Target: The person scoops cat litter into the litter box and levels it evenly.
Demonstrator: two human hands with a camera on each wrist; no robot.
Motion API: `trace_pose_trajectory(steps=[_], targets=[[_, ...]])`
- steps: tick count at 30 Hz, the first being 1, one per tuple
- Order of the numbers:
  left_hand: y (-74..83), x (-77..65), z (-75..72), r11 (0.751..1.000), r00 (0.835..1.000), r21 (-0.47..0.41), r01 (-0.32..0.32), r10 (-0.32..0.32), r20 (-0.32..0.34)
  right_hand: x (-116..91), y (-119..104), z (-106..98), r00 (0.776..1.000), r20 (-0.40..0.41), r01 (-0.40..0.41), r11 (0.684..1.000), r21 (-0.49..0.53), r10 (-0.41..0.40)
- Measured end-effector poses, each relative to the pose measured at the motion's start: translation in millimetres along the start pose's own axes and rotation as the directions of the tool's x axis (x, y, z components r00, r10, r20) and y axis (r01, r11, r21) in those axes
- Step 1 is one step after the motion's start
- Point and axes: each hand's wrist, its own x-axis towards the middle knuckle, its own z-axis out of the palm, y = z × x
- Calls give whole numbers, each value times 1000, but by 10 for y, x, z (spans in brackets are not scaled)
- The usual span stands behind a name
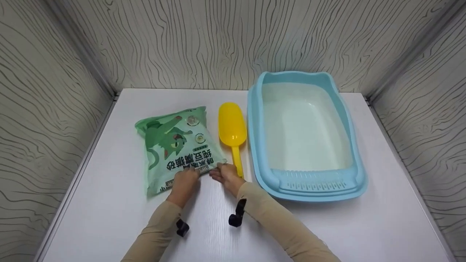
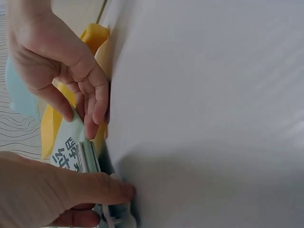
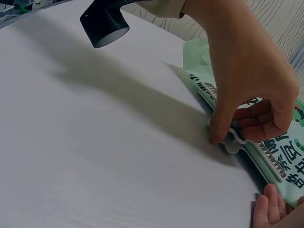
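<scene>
A green bag of cat litter [image 1: 178, 145] with a cat drawing lies on the table, its near edge turned towards me. Along that edge runs a pale bag clip [image 3: 271, 164], seen in the right wrist view. My left hand [image 1: 185, 185] pinches the clip's small white handle [image 3: 233, 145] between thumb and curled fingers. At the bag's near right corner, my right hand [image 1: 228, 177] holds the corner between thumb and fingers. Right beside that hand, partly covered by it, is the handle of a yellow scoop [image 1: 231, 125].
A light blue litter box [image 1: 257, 145] with a slotted front ledge stands to the right of the scoop. White table [image 1: 211, 225] surface extends in front of the bag. Wood-grain panels [image 1: 182, 43] rise behind and at both sides. Black wrist cameras [image 1: 235, 219] hang from both sleeves.
</scene>
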Motion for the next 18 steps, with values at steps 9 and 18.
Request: trace_pose_trajectory(steps=[9, 18], targets=[[9, -27, 63, 998, 996, 16, 59, -58, -63, 25, -23, -7, 999, -3, -38, 999, 2, 38], [14, -44, 87, 995, 987, 61, 82, -72, -146, 37, -19, -5, 999, 22, -37, 999, 35, 37]])
